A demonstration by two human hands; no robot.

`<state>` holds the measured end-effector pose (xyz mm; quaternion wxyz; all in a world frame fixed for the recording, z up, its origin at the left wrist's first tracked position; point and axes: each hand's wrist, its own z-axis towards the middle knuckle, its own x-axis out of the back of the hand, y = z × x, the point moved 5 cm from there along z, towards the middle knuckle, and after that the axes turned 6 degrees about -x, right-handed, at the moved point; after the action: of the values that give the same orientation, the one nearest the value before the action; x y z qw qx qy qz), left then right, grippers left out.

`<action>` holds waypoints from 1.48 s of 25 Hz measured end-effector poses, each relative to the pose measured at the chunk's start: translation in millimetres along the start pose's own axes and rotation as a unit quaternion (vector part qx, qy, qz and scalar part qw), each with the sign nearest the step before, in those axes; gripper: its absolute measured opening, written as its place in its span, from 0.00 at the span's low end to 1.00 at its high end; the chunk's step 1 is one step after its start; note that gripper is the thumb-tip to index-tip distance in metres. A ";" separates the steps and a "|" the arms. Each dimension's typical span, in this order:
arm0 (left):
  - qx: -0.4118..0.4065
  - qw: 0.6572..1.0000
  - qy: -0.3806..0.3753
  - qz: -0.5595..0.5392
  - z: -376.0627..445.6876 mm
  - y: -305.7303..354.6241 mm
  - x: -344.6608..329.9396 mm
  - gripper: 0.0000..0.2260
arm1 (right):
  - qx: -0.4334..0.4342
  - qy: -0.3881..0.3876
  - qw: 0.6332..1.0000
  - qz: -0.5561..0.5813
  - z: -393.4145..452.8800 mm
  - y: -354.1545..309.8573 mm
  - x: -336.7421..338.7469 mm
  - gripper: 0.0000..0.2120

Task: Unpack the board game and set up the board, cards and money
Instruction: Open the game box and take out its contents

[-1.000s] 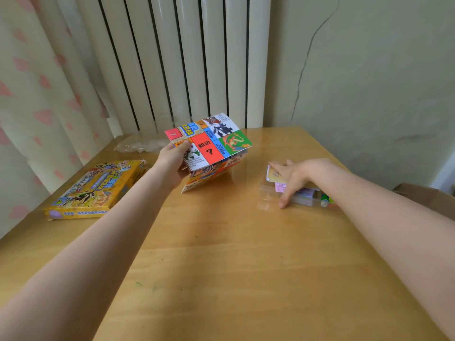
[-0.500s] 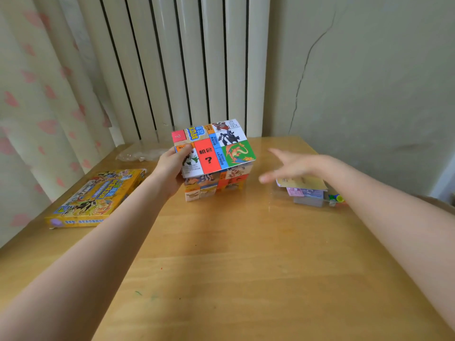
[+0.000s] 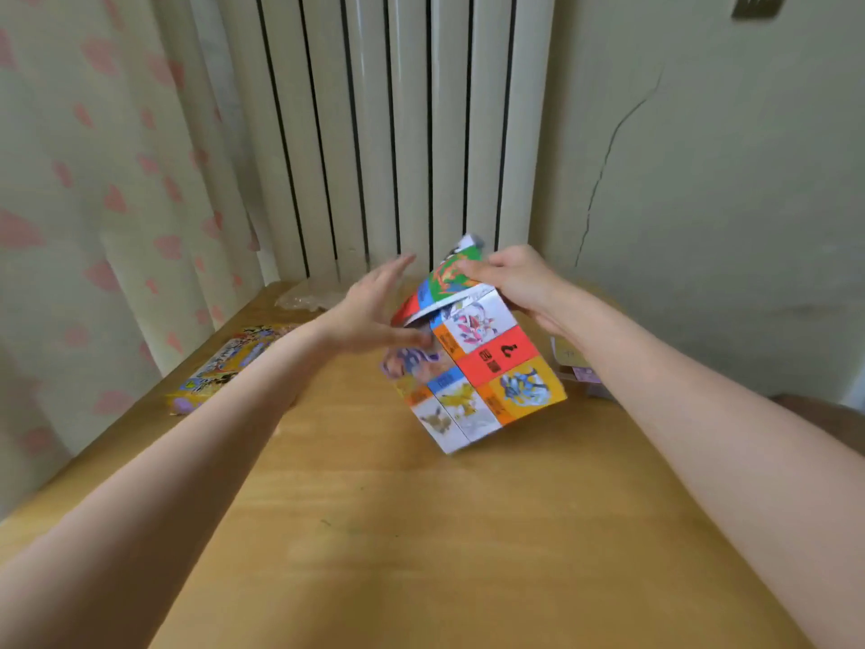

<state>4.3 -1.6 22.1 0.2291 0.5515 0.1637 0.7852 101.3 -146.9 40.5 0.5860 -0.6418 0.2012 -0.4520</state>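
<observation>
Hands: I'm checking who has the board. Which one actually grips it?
The right hand, pinching the top flap of the folded board; the left hand is spread open, fingers straight.

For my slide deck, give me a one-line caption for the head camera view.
Right hand grips the folded game board by its top flap while the open left hand reaches in above the wooden table.

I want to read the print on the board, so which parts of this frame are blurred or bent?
Head view: the left hand is smeared by motion; the folded board is soft, its print unreadable, held at the top by the right hand; the radiator bars fan outward from wide-angle distortion; the table shows soft glare.
</observation>
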 end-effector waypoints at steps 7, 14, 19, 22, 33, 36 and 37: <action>0.014 0.998 -0.055 -0.038 -5.3 -4.9 6.8 0.22 | 0.023 -0.135 0.981 -0.135 -15.3 -15.2 -13.5 0.12; 0.325 0.909 0.259 0.036 -25.9 -56.6 62.3 0.21 | -0.089 -0.096 0.974 -0.186 -15.6 -2.6 18.2 0.07; 0.261 0.885 0.039 -0.384 -12.2 -13.7 6.3 0.19 | -0.078 -0.102 0.976 -0.176 -23.0 -9.2 17.0 0.09; 0.246 0.839 -0.069 -0.480 -8.0 18.5 -21.6 0.27 | -0.037 -0.078 0.955 -0.285 -27.6 -16.7 7.1 0.14; 0.341 0.831 0.159 -0.410 -41.2 -51.6 -14.6 0.15 | -0.013 0.162 0.929 -0.334 -7.5 -36.8 44.0 0.09; 0.389 0.803 0.300 -0.338 -49.9 -77.6 14.1 0.19 | 0.085 0.275 0.866 -0.410 -20.3 -62.6 51.8 0.10; 0.361 0.801 0.340 -0.336 -46.5 -74.6 25.3 0.19 | 0.138 0.297 0.830 -0.451 -23.2 -74.1 50.4 0.10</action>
<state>-33.3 74.7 -11.6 0.1929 0.2025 0.6778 0.6800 88.0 -182.6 124.8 0.3119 -0.4083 -0.0103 -0.8579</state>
